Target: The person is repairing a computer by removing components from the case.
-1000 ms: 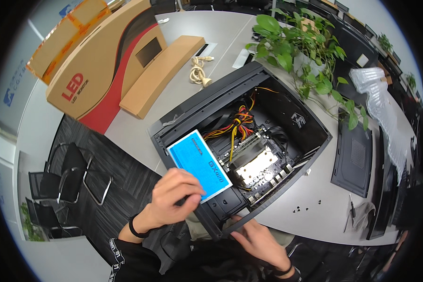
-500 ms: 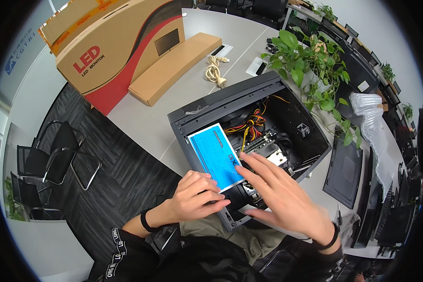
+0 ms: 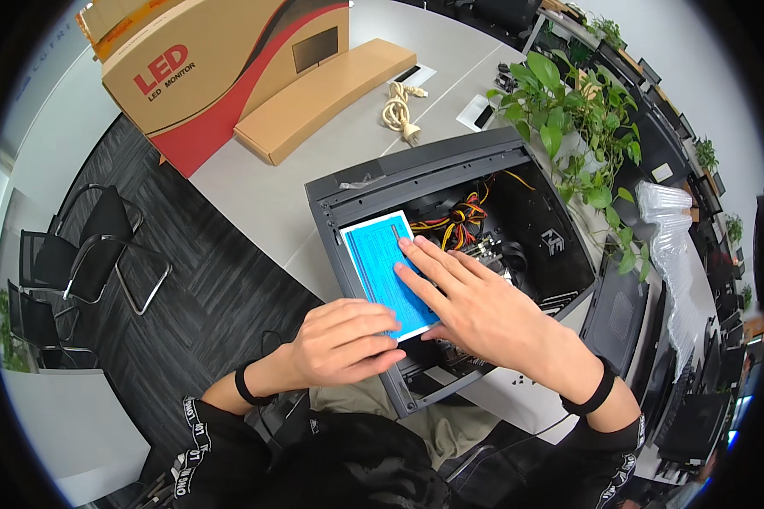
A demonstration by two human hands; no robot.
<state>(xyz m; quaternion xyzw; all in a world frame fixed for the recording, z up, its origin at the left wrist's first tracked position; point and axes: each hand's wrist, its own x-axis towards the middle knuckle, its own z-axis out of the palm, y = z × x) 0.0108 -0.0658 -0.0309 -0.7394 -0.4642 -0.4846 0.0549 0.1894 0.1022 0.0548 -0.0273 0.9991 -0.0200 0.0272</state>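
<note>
An open black computer case lies on the table in front of me, its inside facing up. At its left end sits a rectangular unit with a blue printed label and pale edges, which looks like a power supply. My left hand is bent round the near-left corner of this unit, fingers curled and thumb below. Flat across the label's right side lies my right hand, its fingers stretched out. Red, yellow and black cables are bundled beside the unit. My right hand hides part of the board.
A large monitor carton and a long brown box stand at the far left. A coiled cream power cord lies behind the case. Leafy plants, a black side panel and clear wrap are on the right.
My right hand has moved left and away from me, from the label's near-right edge onto its face. My left hand stays at the corner. The view has shifted slightly.
</note>
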